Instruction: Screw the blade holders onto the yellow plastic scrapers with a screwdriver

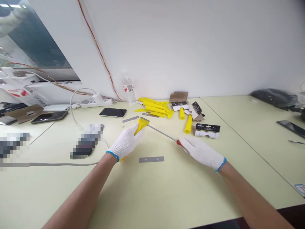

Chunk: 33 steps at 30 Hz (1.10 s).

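My left hand (127, 140), in a white knit glove with a blue cuff, is closed around a yellow scraper (141, 124). The scraper's head points up and away from me, and its handle is mostly hidden by the glove. In my right hand (201, 151), gloved the same way, is a screwdriver (164, 133) with a red handle and a long metal shaft. The shaft reaches left, its tip at the side of the scraper's head. A flat metal blade (152, 159) with small holes lies on the table in front of my hands.
Several yellow scraper parts (156, 107) lie piled near the wall, with more blades beside them. Yellow tubes (188, 124) and black-and-white card packaging (207, 130) are to the right. A water bottle (129, 89), a phone (113, 112) and a power strip (96, 102) stand or lie behind on the left.
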Each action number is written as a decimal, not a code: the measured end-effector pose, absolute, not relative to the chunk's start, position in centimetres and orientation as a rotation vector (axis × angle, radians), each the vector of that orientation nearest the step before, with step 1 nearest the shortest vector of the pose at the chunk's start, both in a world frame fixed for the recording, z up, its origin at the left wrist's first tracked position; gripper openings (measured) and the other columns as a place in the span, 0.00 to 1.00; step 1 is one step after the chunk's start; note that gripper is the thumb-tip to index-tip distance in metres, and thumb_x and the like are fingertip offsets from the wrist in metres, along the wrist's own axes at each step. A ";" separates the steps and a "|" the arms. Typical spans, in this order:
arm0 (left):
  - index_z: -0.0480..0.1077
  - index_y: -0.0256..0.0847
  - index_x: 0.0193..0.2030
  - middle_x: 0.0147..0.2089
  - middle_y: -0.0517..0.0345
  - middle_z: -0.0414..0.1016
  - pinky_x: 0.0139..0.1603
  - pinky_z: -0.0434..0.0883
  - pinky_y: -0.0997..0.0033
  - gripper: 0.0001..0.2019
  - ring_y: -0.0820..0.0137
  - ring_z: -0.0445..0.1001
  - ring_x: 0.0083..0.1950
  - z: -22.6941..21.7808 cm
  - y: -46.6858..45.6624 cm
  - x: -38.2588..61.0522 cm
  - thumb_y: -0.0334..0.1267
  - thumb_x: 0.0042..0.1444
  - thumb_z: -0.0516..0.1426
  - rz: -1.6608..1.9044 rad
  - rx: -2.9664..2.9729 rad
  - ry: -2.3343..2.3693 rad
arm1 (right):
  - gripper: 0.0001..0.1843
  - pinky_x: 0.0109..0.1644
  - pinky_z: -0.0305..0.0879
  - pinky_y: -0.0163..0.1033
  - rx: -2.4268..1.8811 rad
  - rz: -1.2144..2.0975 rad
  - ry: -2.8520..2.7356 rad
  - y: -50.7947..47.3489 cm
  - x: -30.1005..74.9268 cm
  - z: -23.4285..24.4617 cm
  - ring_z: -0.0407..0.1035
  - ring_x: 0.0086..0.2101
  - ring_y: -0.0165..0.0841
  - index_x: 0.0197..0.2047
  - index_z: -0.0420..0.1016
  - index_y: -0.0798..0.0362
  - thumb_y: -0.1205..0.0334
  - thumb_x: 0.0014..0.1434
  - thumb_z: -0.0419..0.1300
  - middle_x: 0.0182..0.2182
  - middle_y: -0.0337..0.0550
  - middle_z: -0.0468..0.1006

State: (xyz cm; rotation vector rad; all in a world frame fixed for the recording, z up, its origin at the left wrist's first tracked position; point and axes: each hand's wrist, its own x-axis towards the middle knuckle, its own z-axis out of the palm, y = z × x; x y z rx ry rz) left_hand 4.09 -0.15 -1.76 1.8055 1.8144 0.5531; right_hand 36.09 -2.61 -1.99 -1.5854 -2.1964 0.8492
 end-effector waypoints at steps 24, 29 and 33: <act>0.61 0.44 0.38 0.30 0.67 0.62 0.28 0.58 0.70 0.17 0.73 0.59 0.29 -1.8 -0.2 4.0 0.55 0.69 0.48 0.556 1.810 1.807 | 0.19 0.33 0.57 0.39 -1.740 0.869 -2.071 -2.5 35.9 -2.2 0.65 0.29 0.33 0.35 0.64 0.49 0.43 0.70 0.55 0.29 0.37 0.72; 0.59 0.44 0.37 0.31 0.67 0.63 0.29 0.58 0.70 0.17 0.73 0.58 0.29 -1.8 -0.1 4.0 0.56 0.69 0.49 0.549 1.822 1.818 | 0.16 0.35 0.61 0.39 -1.729 0.856 -2.072 -2.7 35.7 -2.2 0.69 0.33 0.35 0.39 0.68 0.49 0.45 0.69 0.59 0.34 0.40 0.77; 0.59 0.44 0.37 0.31 0.67 0.64 0.30 0.58 0.70 0.16 0.72 0.60 0.30 -1.9 0.0 4.0 0.54 0.69 0.49 0.552 1.823 1.835 | 0.23 0.34 0.56 0.40 -1.597 0.876 -2.210 -2.6 36.0 -1.9 0.64 0.29 0.34 0.33 0.66 0.49 0.48 0.76 0.44 0.29 0.39 0.72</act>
